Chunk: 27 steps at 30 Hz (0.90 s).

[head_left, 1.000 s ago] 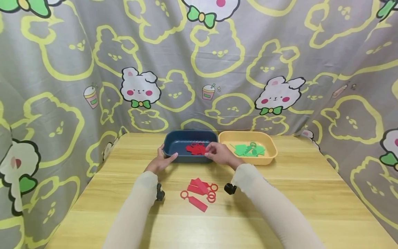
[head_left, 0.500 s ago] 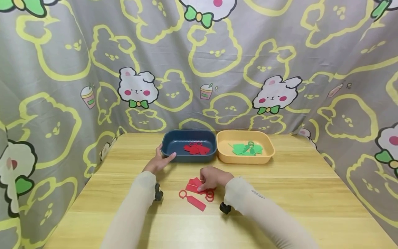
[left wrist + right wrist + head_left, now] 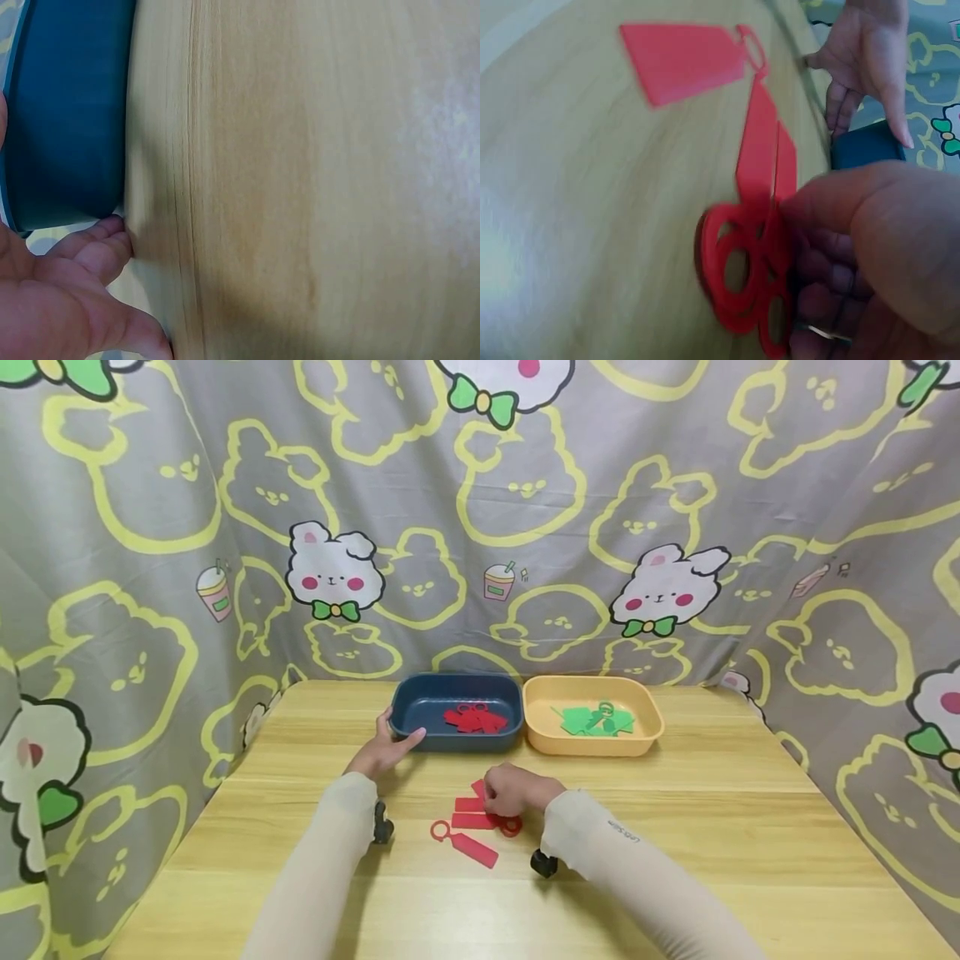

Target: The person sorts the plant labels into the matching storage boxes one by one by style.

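Observation:
My left hand (image 3: 380, 752) holds the left front corner of a dark blue bin (image 3: 457, 743), thumb over the front rim and fingers along the side. In the left wrist view those fingers lie against the bin's end. Over a small pile of red plastic tags with ring ends, my right hand (image 3: 517, 791) pinches one red tag (image 3: 777, 244) between thumb and fingers; most of that tag is hidden in the head view. Other red tags lie under and beside it on the table. One tag (image 3: 474, 850) lies apart, nearer me, its ring pointing left.
Inside the blue bin is a heap of red tags (image 3: 474, 718). A yellow bin (image 3: 592, 745) with green tags (image 3: 596, 720) stands against its right side. Behind both bins hangs a patterned grey curtain (image 3: 420, 585). All of it rests on a wooden table (image 3: 712, 827).
My right hand has come from the blue bin back to the pile of red tags. There the tags have shifted slightly under its fingers. My left hand stays at the bin.

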### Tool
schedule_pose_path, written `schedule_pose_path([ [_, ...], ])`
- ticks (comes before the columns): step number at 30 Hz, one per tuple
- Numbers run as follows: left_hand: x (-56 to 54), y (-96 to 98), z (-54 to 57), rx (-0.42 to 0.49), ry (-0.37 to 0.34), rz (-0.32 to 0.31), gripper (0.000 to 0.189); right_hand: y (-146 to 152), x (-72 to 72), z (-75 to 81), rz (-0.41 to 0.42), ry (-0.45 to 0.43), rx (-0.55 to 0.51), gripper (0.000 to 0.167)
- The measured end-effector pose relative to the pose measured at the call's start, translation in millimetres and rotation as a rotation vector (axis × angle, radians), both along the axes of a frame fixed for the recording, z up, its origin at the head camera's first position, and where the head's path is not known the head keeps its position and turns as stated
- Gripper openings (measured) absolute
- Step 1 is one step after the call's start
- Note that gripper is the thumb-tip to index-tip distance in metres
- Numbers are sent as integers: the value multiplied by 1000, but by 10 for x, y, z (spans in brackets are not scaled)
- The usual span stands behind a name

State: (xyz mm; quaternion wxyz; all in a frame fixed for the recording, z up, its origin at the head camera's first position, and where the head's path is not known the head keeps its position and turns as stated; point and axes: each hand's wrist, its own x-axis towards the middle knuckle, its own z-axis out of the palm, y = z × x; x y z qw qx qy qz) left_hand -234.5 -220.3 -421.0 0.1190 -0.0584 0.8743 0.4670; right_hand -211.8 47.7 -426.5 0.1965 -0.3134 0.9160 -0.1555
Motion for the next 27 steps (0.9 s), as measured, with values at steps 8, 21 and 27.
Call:
schedule_pose_path([
  [8,-7,6,-10,-16,-13,2,103,10,9,1,-80,5,-32,26],
  [21,-18,7,-17,-34,-18,-3,105,34,20,1,-74,-30,-18,26],
  [27,-23,-1,-17,-8,-17,5,105,70,-1,4,-49,-23,-107,21],
])
